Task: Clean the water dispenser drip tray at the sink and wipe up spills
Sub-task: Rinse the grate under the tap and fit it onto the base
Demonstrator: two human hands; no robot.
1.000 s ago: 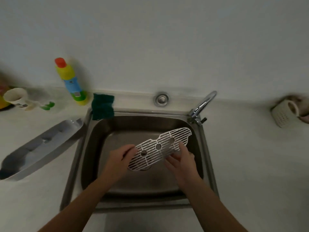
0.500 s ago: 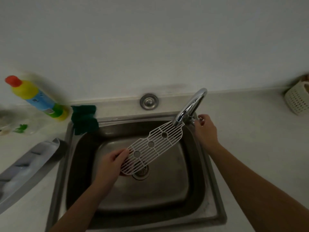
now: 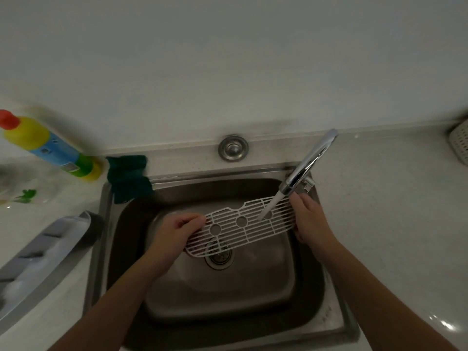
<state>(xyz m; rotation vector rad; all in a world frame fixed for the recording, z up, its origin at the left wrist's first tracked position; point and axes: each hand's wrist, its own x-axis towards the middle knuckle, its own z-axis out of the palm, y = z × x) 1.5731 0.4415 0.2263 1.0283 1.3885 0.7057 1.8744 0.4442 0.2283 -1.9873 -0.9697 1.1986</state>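
1. Now that the water is running from the curved chrome tap (image 3: 310, 163), where half a second ago the spout was dry, I take the rinse to have begun.
2. My right hand (image 3: 307, 221), which was up at the tap lever then, is back on the white slatted plastic drip-tray grille (image 3: 243, 228); its fingers are curled round the grille's right end.
3. My left hand (image 3: 174, 231) pinches the left end, fingers closed on the edge, as it did before.
4. The grille is held level over the steel sink basin (image 3: 253, 295), above the drain, with the stream striking it near the right-hand round hole.
5. I judge only that patch is getting wet, so the grille needs sliding sideways under the stream.
6. The grey drip-tray body (image 3: 40, 259) lies on the desk left of the sink, apparently not yet rinsed.
7. The dark green cloth (image 3: 128, 177) hangs on the sink's far-left rim, beside the yellow detergent bottle (image 3: 48, 145).
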